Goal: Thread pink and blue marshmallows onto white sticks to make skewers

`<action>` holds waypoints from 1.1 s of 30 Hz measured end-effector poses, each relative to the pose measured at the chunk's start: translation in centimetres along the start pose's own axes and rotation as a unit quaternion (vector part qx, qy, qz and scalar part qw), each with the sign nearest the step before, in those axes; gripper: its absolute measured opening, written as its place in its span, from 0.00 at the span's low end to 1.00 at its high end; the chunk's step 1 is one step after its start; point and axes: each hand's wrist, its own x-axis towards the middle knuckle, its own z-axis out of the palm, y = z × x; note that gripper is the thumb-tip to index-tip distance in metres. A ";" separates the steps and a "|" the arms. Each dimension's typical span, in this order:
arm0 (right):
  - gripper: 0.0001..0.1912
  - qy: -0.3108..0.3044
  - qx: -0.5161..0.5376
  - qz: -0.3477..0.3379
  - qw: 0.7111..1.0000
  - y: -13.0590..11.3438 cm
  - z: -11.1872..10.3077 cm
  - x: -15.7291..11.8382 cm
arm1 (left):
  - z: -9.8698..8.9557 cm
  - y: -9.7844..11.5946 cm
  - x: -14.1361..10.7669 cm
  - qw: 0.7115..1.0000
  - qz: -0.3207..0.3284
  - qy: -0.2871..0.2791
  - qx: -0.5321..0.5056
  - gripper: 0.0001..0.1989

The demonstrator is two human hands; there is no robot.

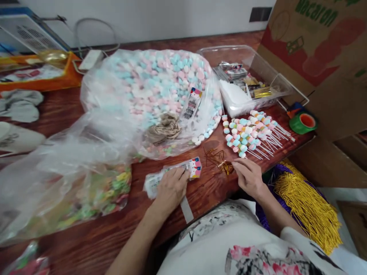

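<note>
- Reddish-brown wooden table carried everything we handled, and our left hand lay palm down on its near side, over flat, clear plastic packets printed in white, pink and blue.
- Our left fingers were bent onto those packets; we could not tell whether they gripped one or only pressed down.
- Our right hand was at the right end of a loose heap of shiny gold twist ties, thumb and fingers close to the ties; we could not tell whether they pinched one.
- Between our hands and the near edge, a pale flat strip lay on the wood, close to our left hand.
- Beyond the packets we had a big clear bag of pink, white and blue puffy sweets, with a crumpled beige cloth-like bundle and a single printed packet on top.
- Right of that bag, we had a pile of pastel sweets threaded on white sticks, just in front of a clear plastic tub.
- To the pile's right stood a green roll of tape.
- On our left lay a clear bag of green, yellow and red sweets.
</note>
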 end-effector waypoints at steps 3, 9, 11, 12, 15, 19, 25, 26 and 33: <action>0.16 -0.031 -0.054 -0.018 0.998 0.1 -1.5 2.2 | 0.7 -0.6 -0.2 0.997 -0.029 0.059 -0.032 0.12; 0.12 0.054 -0.138 0.075 0.986 3.2 -5.0 5.7 | -0.1 -1.0 0.2 0.976 -0.113 0.088 -0.165 0.13; 0.11 0.098 -0.140 0.104 0.980 3.9 -5.1 5.4 | -0.3 -0.8 0.5 0.965 -0.139 0.093 -0.200 0.13; 0.11 0.112 -0.134 0.109 0.979 4.0 -5.0 5.2 | -0.4 -0.7 0.7 0.960 -0.148 0.102 -0.216 0.13; 0.11 0.085 -0.105 0.088 0.987 3.7 -3.9 5.7 | -0.5 -1.0 1.3 0.947 -0.161 0.158 -0.227 0.11; 0.14 -0.096 -0.160 0.069 0.980 3.4 -1.5 11.4 | -0.4 -1.3 1.2 0.971 -0.125 0.160 -0.126 0.08; 0.19 -0.254 -0.250 0.164 0.920 3.7 5.0 21.3 | 0.0 -0.4 -0.4 0.993 -0.102 0.051 -0.036 0.09; 0.20 -0.258 -0.250 0.166 0.919 3.7 6.1 21.9 | -0.2 -0.2 -0.6 0.992 -0.108 0.041 -0.043 0.09; 0.28 -0.208 -0.199 0.258 0.922 5.2 8.6 22.3 | -1.3 -0.1 -0.9 0.988 -0.128 -0.003 -0.090 0.12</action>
